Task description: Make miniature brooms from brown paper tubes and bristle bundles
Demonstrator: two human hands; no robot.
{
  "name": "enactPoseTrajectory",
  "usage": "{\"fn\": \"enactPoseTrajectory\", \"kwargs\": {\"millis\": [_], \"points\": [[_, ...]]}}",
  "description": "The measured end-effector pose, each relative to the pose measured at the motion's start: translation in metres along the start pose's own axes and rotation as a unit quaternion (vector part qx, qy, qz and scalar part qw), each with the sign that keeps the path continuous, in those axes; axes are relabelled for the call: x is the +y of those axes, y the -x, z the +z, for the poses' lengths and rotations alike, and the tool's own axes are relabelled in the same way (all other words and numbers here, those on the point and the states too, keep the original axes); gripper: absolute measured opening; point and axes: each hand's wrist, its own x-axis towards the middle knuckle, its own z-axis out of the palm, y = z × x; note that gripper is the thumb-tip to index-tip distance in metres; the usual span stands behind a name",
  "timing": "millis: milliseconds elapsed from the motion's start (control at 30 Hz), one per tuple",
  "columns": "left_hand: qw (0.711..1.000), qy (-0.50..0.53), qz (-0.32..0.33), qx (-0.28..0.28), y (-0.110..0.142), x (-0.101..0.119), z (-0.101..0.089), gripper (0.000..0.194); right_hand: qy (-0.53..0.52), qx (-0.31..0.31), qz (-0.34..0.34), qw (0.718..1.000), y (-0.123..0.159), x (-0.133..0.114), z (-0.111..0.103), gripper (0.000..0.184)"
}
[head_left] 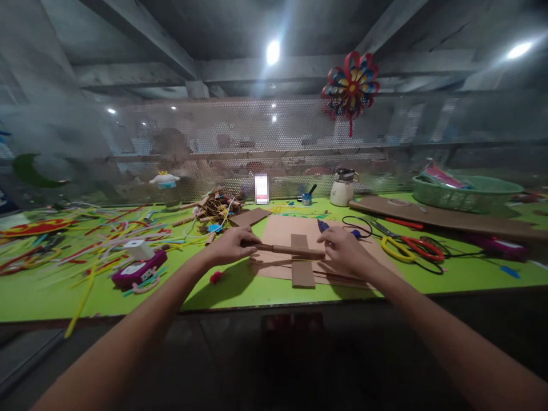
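A thin brown rolled-paper stick [291, 250] lies crosswise over a narrow cardboard strip [302, 262], which rests on a larger cardboard sheet [280, 231] on the green table [240, 291]. My left hand [233, 244] pinches the stick's left end with closed fingers. My right hand [345, 251] is closed on the stick's right end and presses it down onto the strip. A blue object [323, 225] pokes out just behind my right hand.
Yellow-handled scissors [396, 246] and red-handled scissors [417, 245] lie right of the cardboard. Coloured strips [85, 240], a purple box [139, 271], a stick pile [218, 208], a white jar [342, 191], a phone [261, 188], a green basket [466, 194] and a paper pinwheel [351, 85] surround the work.
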Motion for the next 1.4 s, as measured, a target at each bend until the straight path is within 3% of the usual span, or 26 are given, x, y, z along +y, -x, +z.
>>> {"fn": "enactPoseTrajectory", "kwargs": {"millis": [200,467,733,933,1067,1167,1400], "points": [[0.999,0.022,0.018,0.02,0.007,-0.011,0.015,0.025,0.026,-0.146,-0.043,0.988,-0.049,0.027,0.01,0.016],[0.999,0.028,-0.027,-0.009,0.012,-0.024,0.037,0.026,0.063,-0.214,-0.074,0.972,-0.051,0.038,0.014,0.015],[0.999,0.005,-0.031,-0.031,0.01,-0.018,0.04,0.028,0.091,-0.208,-0.043,0.973,-0.028,0.052,0.0,0.018],[0.998,-0.013,-0.046,-0.035,0.013,-0.019,0.037,0.03,0.108,-0.138,-0.026,0.984,-0.012,0.046,-0.011,0.019],[0.998,-0.019,-0.044,-0.029,0.013,-0.018,0.036,0.033,0.121,-0.104,-0.075,0.984,0.002,0.031,-0.011,0.021],[0.999,-0.014,-0.041,-0.032,0.012,-0.016,0.034,0.033,0.143,-0.129,-0.124,0.973,0.005,0.021,-0.007,0.029],[0.999,0.0,-0.037,-0.035,0.013,-0.019,0.035,0.032,0.195,-0.161,-0.189,0.949,-0.002,0.023,0.004,0.023]]}}
